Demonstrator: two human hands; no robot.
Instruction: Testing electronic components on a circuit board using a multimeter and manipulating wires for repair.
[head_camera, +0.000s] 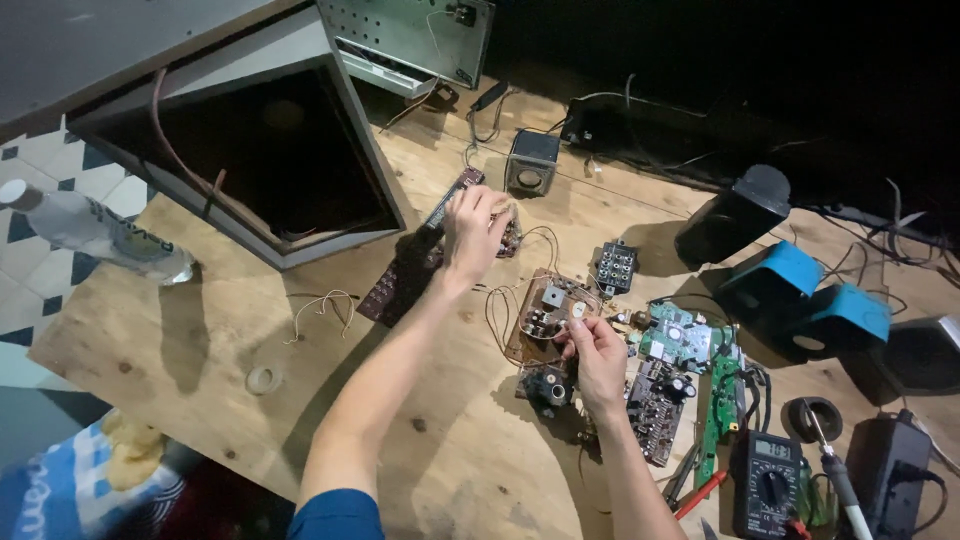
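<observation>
The left hand (473, 232) covers whatever its fingers pinch — only a bit of a small board (510, 236) peeks out beside them. The right hand (597, 358) hides the near edge of the brown circuit board (543, 320). The soldering iron (838, 477) and the multimeter (766, 486) are cut off at the bottom edge, and the far side of the wooden table (420, 440) sinks into darkness — cables there blur together.

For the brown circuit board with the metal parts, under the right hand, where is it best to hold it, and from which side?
Probably by the bare near edge of the brown circuit board, coming from the side of the person, as the right hand does now. The board lies roughly flat on the wooden table, its top is crowded with metal parts, and thin wires leave its left side, towards the left hand.
</observation>
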